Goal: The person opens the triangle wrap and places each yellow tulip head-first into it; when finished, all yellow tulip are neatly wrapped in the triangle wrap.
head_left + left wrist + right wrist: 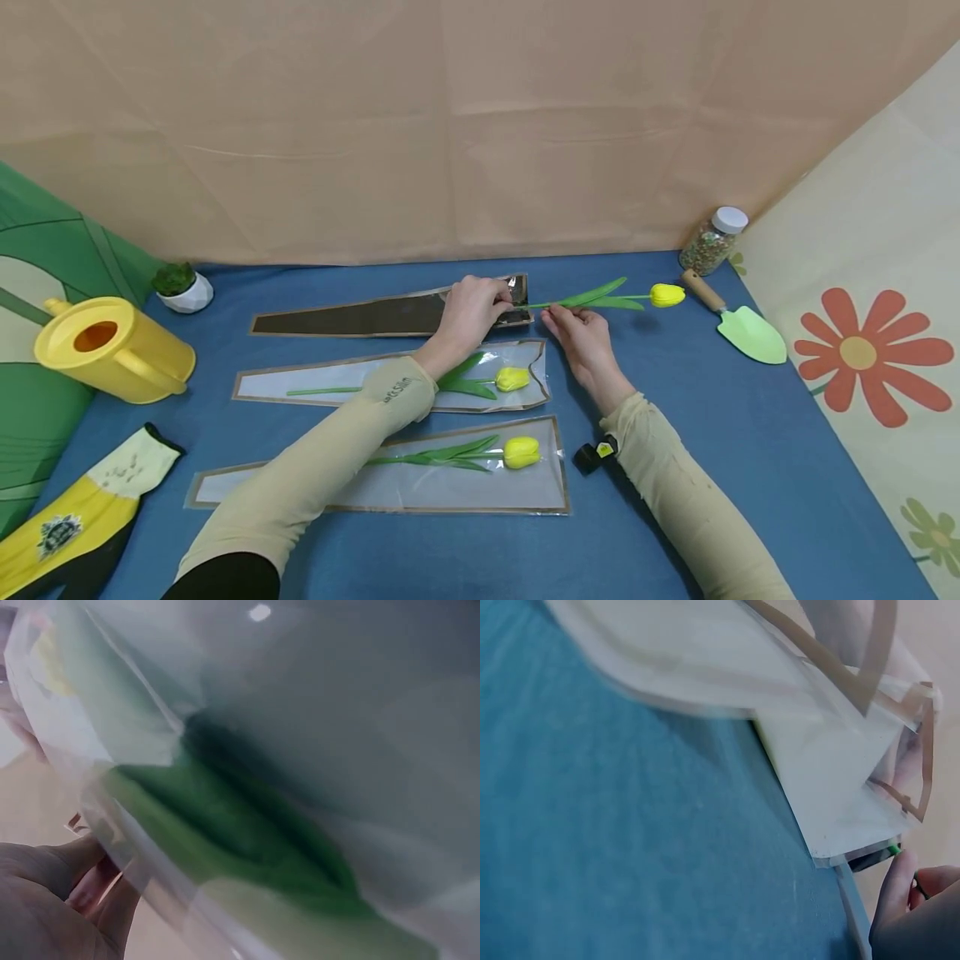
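In the head view my left hand point(471, 310) pinches the right-hand mouth of a dark flower sleeve point(352, 317) with a tan border. Pinched at its stem, a yellow tulip point(666, 295) is held by my right hand point(581, 340), bloom pointing right and stem end right at the sleeve's mouth. In the right wrist view the fingers point(894, 892) are on the green stem. Below lie a middle sleeve point(262, 385) and a front sleeve point(450, 496), both clear with white backing, each with one yellow tulip inside. My left forearm crosses over both.
A yellow watering can point(142, 354), a small potted succulent point(187, 292) and a yellow-black glove point(60, 533) are at the left. To the right are a jar point(708, 242) with a white lid, a green trowel point(752, 335) and a small black object point(588, 458).
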The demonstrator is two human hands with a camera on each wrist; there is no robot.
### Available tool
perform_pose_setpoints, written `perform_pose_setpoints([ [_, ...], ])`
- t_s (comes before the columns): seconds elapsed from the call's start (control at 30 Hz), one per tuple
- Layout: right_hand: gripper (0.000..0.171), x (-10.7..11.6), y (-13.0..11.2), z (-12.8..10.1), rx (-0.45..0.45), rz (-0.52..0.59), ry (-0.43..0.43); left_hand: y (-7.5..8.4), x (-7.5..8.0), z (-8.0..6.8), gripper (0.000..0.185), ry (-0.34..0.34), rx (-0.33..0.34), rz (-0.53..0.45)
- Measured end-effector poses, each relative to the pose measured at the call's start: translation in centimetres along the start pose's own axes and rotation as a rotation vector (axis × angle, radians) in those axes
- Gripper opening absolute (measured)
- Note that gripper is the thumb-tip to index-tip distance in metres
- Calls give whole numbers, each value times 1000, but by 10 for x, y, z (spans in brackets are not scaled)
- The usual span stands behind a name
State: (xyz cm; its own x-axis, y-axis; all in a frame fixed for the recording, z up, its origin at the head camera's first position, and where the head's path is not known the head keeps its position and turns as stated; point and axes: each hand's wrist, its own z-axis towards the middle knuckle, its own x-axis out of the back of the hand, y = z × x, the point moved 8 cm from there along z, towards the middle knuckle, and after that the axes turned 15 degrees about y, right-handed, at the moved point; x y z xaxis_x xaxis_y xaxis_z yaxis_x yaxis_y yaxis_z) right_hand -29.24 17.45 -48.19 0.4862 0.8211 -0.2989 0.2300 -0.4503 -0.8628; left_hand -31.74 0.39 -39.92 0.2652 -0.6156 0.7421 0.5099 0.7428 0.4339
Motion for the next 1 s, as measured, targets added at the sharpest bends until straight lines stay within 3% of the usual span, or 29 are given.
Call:
perform_pose_setpoints([
  [0.3,14,-11,3,-2,-26,-31,-63,7,-4,-2,5,-7,-20,-21],
  [0.6,18,-19,7,-2,28,-127,-106,12,-3,-3,7,7,-41,-28],
  [1.0,26,-32,7,0,44,-206,-101,13,2,-4,6,45,-50,8],
])
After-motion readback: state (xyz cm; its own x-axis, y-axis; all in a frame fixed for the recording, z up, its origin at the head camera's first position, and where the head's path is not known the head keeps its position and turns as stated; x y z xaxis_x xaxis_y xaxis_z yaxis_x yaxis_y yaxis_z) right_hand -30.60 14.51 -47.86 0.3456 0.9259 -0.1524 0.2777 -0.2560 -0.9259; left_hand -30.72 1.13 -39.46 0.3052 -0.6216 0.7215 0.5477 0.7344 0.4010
